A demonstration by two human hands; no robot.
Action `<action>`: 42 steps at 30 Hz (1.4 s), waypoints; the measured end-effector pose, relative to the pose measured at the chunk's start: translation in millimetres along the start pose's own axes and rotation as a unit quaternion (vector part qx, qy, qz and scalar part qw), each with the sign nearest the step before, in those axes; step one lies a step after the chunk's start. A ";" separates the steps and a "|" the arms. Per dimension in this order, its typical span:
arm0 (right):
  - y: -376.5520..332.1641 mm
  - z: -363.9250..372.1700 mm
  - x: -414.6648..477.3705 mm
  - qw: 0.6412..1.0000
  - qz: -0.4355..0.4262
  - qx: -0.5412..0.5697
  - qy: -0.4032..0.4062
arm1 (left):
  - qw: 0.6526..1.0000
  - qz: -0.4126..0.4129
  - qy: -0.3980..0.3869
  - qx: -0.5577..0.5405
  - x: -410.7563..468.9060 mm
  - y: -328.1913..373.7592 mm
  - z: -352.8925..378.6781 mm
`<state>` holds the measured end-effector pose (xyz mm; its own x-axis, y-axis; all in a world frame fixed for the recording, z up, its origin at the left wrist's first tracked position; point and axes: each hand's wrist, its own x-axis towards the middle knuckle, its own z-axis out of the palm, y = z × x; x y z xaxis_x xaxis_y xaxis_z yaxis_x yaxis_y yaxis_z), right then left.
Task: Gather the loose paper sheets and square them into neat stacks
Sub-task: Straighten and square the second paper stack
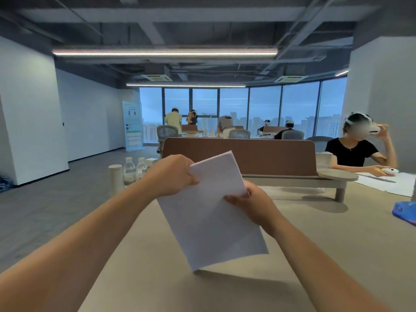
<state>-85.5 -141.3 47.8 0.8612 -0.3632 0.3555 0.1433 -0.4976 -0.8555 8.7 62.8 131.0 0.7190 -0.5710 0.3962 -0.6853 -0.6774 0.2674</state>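
Observation:
A stack of white paper sheets (211, 212) stands tilted on the beige table (326, 239), its lower corner touching the surface near the front. My left hand (173, 176) grips the stack's upper left edge, fingers curled round it. On the right edge, my right hand (252, 203) holds the stack with the thumb on the front face. The sheets look aligned into one block. The back of the stack is hidden.
Two water bottles (135, 168) and a pale cylinder (116, 176) stand at the table's far left. A brown divider (270, 156) on a low shelf crosses the back. A person (358, 149) sits at the right beside white sheets (391, 183); a blue item (405, 211) lies at the right edge.

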 end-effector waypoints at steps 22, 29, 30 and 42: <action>32.8 13.7 4.4 0.959 0.100 0.241 0.110 | 0.769 -0.089 -0.094 -0.626 -17.9 -56.5 79.0; 50.7 22.9 9.1 0.947 0.115 0.282 0.101 | 0.741 -0.132 -0.054 -0.656 -6.5 -64.9 112.7; 52.0 24.7 11.1 0.948 0.116 0.277 0.104 | 0.738 -0.140 -0.053 -0.658 -5.3 -64.9 117.2; 68.0 35.8 15.9 0.935 0.160 0.310 0.060 | 0.767 -0.174 0.048 -0.616 -5.1 -71.2 155.1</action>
<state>-44.6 -152.7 -18.2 0.8529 -0.5194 0.0522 0.1751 0.1904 -0.9660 71.7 41.9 -26.3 0.9120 -0.3784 0.1584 -0.0844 0.2048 0.9751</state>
